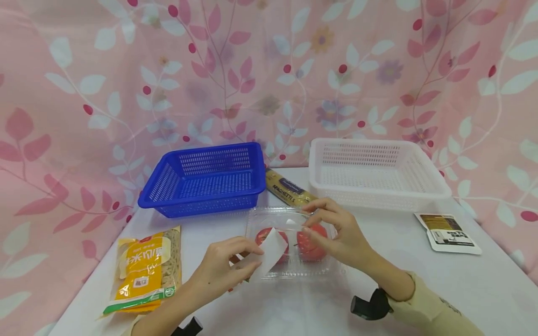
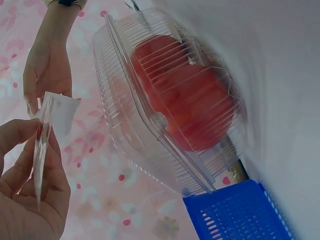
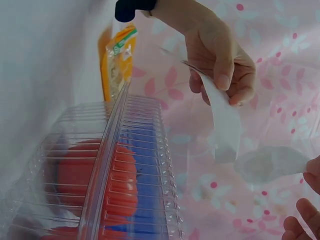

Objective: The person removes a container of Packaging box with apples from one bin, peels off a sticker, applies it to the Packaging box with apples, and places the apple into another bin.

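noodle pack (image 1: 145, 268): yellow bag, flat near the tabletop's (image 1: 483, 280) front-left corner.
blue basket (image 1: 206, 179): back-left of the tabletop, nothing visible inside.
left hand (image 1: 220, 270): thumb and fingers pinch a white label strip (image 1: 271, 249) just over the clamshell's left half.
clamshell (image 1: 290, 242): clear plastic box, front-centre of the tabletop, lid down, two tomatoes (image 1: 311, 242) inside.
spaghetti pack (image 1: 287, 189): behind the clamshell, between the two baskets.
right hand (image 1: 336, 233): fingers curled on the clamshell's back-right edge, steadying it; exact grip hard to tell.
white basket (image 1: 374, 175): back-right.
sachet (image 1: 447, 233): flat near the right edge.
risk: the strip looks partly stuck, so a hard pull could drag or tip the light box, or pop the lid; a tear would leave residue.
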A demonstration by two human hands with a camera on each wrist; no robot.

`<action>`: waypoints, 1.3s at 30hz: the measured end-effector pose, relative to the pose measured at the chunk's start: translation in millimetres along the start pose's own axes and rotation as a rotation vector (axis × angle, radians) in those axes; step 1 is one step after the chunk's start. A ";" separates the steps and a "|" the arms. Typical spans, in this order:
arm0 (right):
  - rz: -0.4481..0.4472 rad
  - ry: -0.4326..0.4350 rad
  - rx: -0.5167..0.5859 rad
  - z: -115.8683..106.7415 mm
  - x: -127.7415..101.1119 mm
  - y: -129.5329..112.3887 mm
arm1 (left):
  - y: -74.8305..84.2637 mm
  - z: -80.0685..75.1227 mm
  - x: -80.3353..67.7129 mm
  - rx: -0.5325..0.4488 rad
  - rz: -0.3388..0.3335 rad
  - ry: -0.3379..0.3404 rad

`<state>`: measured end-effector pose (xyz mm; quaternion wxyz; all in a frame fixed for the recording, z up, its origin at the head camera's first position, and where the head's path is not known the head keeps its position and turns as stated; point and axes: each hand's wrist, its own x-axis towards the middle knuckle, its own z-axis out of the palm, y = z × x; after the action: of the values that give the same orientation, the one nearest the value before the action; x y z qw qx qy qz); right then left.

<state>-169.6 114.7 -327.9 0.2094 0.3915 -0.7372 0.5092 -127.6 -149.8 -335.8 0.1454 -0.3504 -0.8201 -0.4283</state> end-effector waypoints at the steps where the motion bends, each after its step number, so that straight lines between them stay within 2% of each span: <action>1: 0.000 0.002 -0.002 -0.4 0.2 0.5 | -1.0 -1.5 -1.3 0.011 -0.007 0.004; 7: 0.000 0.007 -0.020 -2.8 0.6 5.9 | -6.1 -10.0 -8.6 0.087 -0.109 0.037; 10: 0.006 0.014 -0.022 -4.2 1.0 9.0 | -10.1 -14.6 -11.1 0.112 -0.159 0.075; 14: 0.022 0.020 -0.027 -5.5 1.8 11.6 | -16.9 -22.4 -13.1 0.133 -0.258 0.129; 17: 0.037 0.020 -0.037 -6.5 1.8 12.8 | -21.7 -30.6 -13.3 0.087 -0.382 0.132; 22: 0.060 0.019 -0.050 -7.7 1.1 15.0 | -29.9 -44.8 -10.8 -0.027 -0.604 0.093; 24: 0.067 0.018 -0.052 -7.9 1.0 16.0 | -34.5 -48.5 -10.0 -0.034 -0.663 0.079; 28: 0.074 0.020 -0.055 -7.7 0.5 18.7 | -45.2 -51.9 -10.9 -0.003 -0.726 0.052; 32: 0.081 0.025 -0.061 -7.2 -0.2 20.2 | -54.9 -51.3 -15.1 0.019 -0.762 0.035; 39: 0.098 0.047 -0.076 -5.7 1.3 12.6 | -69.0 -44.6 -21.3 0.069 -0.788 -0.018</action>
<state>-180.9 121.7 -332.1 0.2162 0.3347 -0.7691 0.4996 -163.4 -222.0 -362.4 -0.0257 -0.0073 -0.9069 -0.4204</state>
